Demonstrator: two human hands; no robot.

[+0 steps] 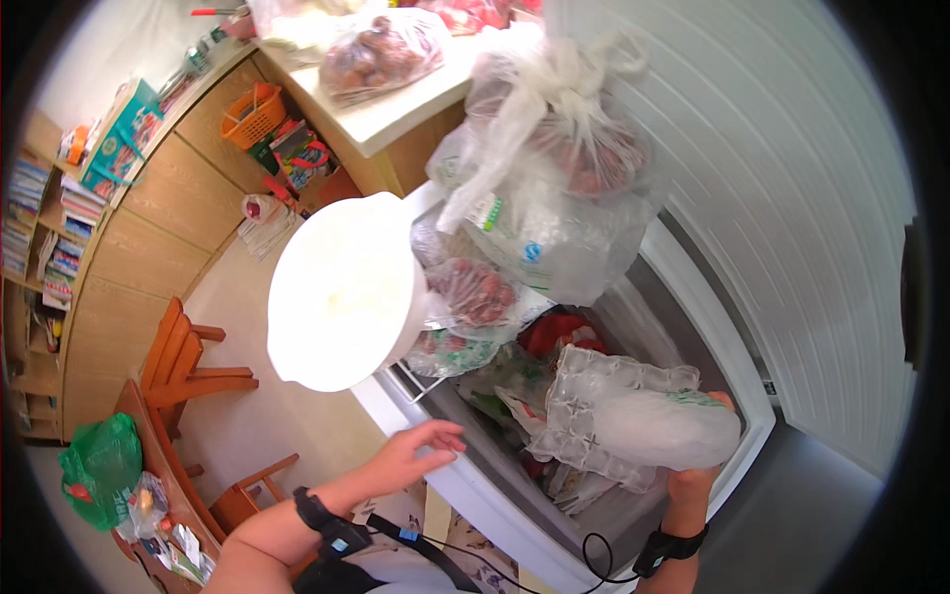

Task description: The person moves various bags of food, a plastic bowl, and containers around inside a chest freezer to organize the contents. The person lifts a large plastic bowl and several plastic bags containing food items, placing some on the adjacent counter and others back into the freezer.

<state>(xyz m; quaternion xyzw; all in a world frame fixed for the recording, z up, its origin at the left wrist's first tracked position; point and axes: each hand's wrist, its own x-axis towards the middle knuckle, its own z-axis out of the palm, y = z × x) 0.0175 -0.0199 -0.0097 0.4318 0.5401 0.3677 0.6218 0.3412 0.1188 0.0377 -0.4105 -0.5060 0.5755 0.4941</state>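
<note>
A chest freezer (475,490) stands before me with its lid (772,171) raised. My right hand (696,479) reaches in at the near right and grips a white plastic-wrapped bundle (668,427), which hides most of the fingers. Under and beside that bundle is a clear moulded plastic tray (590,386) with cup-shaped pockets. My left hand (424,451) is empty, fingers apart, over the freezer's front rim. Deeper inside lie a red package (560,333) and several plastic bags, partly covered.
A white basin (345,297) and bags of frozen food (475,293) rest at the freezer's left end. A large knotted bag (571,148) rises behind them. Another filled bag (382,59) sits on a white counter (386,122). Wooden chairs (178,364) stand left; a cable (490,560) trails between my wrists.
</note>
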